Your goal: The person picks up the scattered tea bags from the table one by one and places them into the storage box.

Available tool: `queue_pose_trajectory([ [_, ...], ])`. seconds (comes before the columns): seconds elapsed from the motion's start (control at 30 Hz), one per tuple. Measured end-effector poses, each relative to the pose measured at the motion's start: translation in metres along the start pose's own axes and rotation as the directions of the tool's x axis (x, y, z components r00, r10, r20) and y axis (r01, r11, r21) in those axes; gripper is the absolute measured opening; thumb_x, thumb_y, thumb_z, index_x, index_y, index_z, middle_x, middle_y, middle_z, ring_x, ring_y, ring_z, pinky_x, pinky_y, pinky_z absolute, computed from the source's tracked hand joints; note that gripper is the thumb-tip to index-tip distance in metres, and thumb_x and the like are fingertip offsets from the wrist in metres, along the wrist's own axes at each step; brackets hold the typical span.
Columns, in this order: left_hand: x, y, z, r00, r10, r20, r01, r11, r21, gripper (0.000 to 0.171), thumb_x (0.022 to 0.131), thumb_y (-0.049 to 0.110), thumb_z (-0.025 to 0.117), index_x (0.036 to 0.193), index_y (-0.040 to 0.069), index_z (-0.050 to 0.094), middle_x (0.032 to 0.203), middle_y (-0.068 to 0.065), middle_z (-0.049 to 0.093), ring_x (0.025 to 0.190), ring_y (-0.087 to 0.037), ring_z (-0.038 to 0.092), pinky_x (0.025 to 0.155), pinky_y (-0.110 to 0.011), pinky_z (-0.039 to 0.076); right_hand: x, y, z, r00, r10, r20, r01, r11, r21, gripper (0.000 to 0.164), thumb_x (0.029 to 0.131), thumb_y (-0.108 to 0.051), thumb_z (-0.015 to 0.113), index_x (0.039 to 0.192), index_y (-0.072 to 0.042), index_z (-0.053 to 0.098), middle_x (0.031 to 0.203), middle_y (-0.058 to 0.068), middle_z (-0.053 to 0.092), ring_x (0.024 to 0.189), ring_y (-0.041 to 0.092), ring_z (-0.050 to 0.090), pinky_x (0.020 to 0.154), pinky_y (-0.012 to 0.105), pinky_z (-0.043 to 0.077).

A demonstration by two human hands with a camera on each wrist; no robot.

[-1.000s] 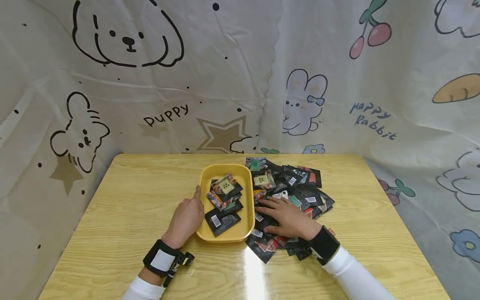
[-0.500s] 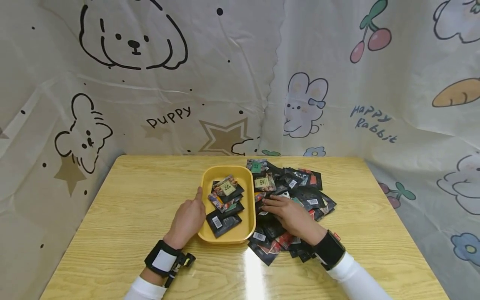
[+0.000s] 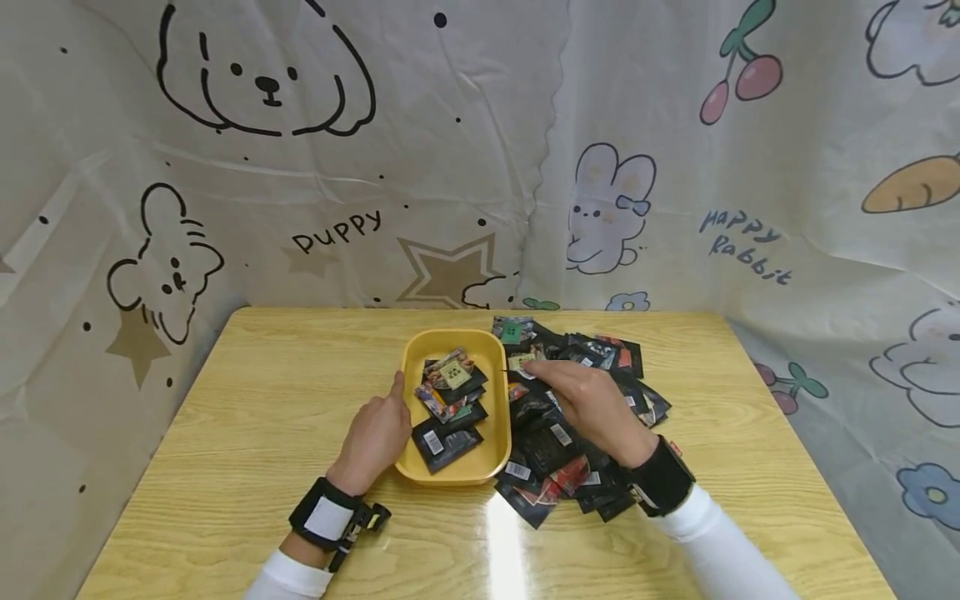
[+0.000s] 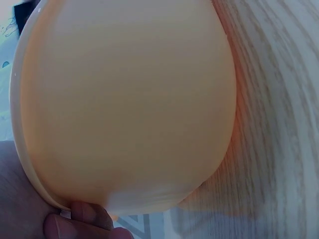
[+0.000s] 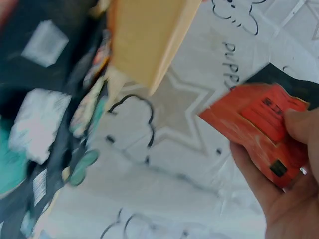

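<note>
A yellow plastic tray stands on the table with several small packets inside. At its left side my left hand holds the rim, index finger lying along it. The left wrist view shows curled fingers at the tray's outer wall. My right hand is above the packet pile to the right of the tray. Between thumb and fingers it pinches a red and black packet, plain in the right wrist view but mostly hidden by the hand in the head view.
Dark flat packets, some with barcode labels, overlap in the pile against the tray's right side. The wooden table extends to both sides. A patterned cloth hangs behind the table.
My right hand was spread over the packets, then its fingers drew together. It has lifted and now holds a red and black packet. My left hand stays at the tray rim.
</note>
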State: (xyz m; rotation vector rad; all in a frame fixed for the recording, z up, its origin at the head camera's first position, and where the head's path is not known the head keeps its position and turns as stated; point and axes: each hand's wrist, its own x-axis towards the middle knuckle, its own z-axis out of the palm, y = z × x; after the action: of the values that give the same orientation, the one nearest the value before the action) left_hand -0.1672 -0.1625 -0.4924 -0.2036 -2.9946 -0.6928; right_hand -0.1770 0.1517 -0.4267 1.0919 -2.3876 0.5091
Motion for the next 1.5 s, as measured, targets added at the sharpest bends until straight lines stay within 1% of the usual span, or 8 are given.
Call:
queue_pose_trajectory([
  [0.23, -0.002, -0.001, 0.003, 1.000, 0.004, -0.018, -0.005, 1.000, -0.005, 0.053, 0.098, 0.008, 0.046, 0.147, -0.009, 0.035, 0.055, -0.005, 0.052, 0.042, -0.013, 0.045, 0.040, -0.027, 0.033, 0.032, -0.018, 0.042, 0.994, -0.108, -0.004, 0.108, 0.994, -0.003, 0.041, 0.090, 0.005, 0.061, 0.128, -0.010, 0.066, 0.125, 0.004, 0.069, 0.115, 0.019, 0.066, 0.093, 0.033, 0.053],
  [0.33, -0.003, -0.002, 0.005, 0.999, 0.020, -0.035, -0.019, 1.000, 0.015, 0.053, 0.097, 0.008, 0.049, 0.146, -0.009, 0.038, 0.055, -0.005, 0.053, 0.043, -0.013, 0.045, 0.040, -0.027, 0.032, 0.037, -0.026, 0.058, 0.984, -0.108, 0.143, 0.108, 0.994, 0.005, 0.040, 0.095, -0.010, 0.061, 0.135, -0.013, 0.060, 0.138, 0.005, 0.061, 0.126, 0.021, 0.058, 0.101, 0.037, 0.049],
  [0.47, -0.002, -0.003, 0.005, 0.998, 0.034, -0.056, -0.032, 0.999, 0.034, 0.052, 0.096, 0.008, 0.051, 0.145, -0.009, 0.040, 0.057, -0.007, 0.056, 0.044, -0.013, 0.046, 0.040, -0.028, 0.032, 0.034, -0.034, 0.070, 0.884, -0.015, 0.468, 0.002, 1.000, 0.027, 0.067, 0.097, -0.054, 0.049, 0.155, -0.024, 0.033, 0.164, 0.003, 0.022, 0.150, 0.028, 0.026, 0.117, 0.056, 0.024],
  [0.57, -0.002, -0.004, 0.003, 0.998, 0.019, -0.054, -0.018, 0.999, 0.028, 0.052, 0.097, 0.008, 0.050, 0.145, -0.008, 0.039, 0.057, -0.007, 0.055, 0.043, -0.013, 0.046, 0.040, -0.028, 0.032, 0.032, -0.032, 0.072, 0.814, 0.062, 0.577, -0.086, 0.996, 0.014, 0.083, 0.091, -0.072, 0.042, 0.158, -0.032, 0.014, 0.167, -0.001, 0.001, 0.154, 0.030, 0.009, 0.116, 0.066, 0.013],
  [0.87, -0.001, -0.008, -0.003, 0.999, -0.004, -0.050, 0.006, 1.000, 0.031, 0.052, 0.098, 0.008, 0.049, 0.146, -0.008, 0.038, 0.057, -0.004, 0.053, 0.042, -0.012, 0.045, 0.039, -0.026, 0.031, 0.055, 0.020, 0.052, 0.881, 0.153, 0.448, -0.178, 0.984, 0.015, 0.080, 0.094, -0.059, 0.051, 0.159, -0.028, 0.015, 0.167, 0.005, 0.006, 0.153, 0.033, 0.012, 0.118, 0.064, 0.008],
  [1.1, -0.002, -0.009, -0.003, 0.999, -0.031, -0.030, 0.032, 0.999, 0.018, 0.053, 0.098, 0.009, 0.049, 0.147, -0.006, 0.038, 0.056, -0.003, 0.052, 0.043, -0.012, 0.045, 0.040, -0.026, 0.032, 0.072, 0.073, 0.051, 0.897, 0.172, 0.408, -0.202, 0.979, 0.032, 0.077, 0.094, -0.037, 0.064, 0.158, -0.018, 0.023, 0.165, 0.013, 0.014, 0.150, 0.035, 0.021, 0.118, 0.057, 0.019],
  [1.27, -0.002, -0.008, -0.004, 0.998, 0.000, -0.061, 0.002, 0.999, 0.038, 0.051, 0.098, 0.008, 0.048, 0.145, -0.008, 0.039, 0.056, -0.003, 0.053, 0.043, -0.012, 0.046, 0.040, -0.027, 0.032, 0.079, 0.094, 0.071, 0.850, 0.164, 0.501, -0.207, 0.978, 0.033, 0.085, 0.089, -0.032, 0.072, 0.157, -0.016, 0.024, 0.163, 0.019, 0.017, 0.147, 0.041, 0.026, 0.111, 0.056, 0.034],
  [1.5, -0.002, -0.005, -0.003, 0.998, 0.016, -0.062, -0.013, 0.999, 0.044, 0.050, 0.099, 0.009, 0.047, 0.145, -0.009, 0.040, 0.056, -0.002, 0.053, 0.043, -0.010, 0.046, 0.039, -0.026, 0.031, 0.085, 0.107, 0.104, 0.744, 0.237, 0.625, -0.250, 0.966, -0.068, 0.080, 0.090, -0.036, 0.070, 0.156, -0.013, 0.029, 0.161, 0.021, 0.022, 0.146, 0.046, 0.024, 0.114, 0.059, 0.027],
])
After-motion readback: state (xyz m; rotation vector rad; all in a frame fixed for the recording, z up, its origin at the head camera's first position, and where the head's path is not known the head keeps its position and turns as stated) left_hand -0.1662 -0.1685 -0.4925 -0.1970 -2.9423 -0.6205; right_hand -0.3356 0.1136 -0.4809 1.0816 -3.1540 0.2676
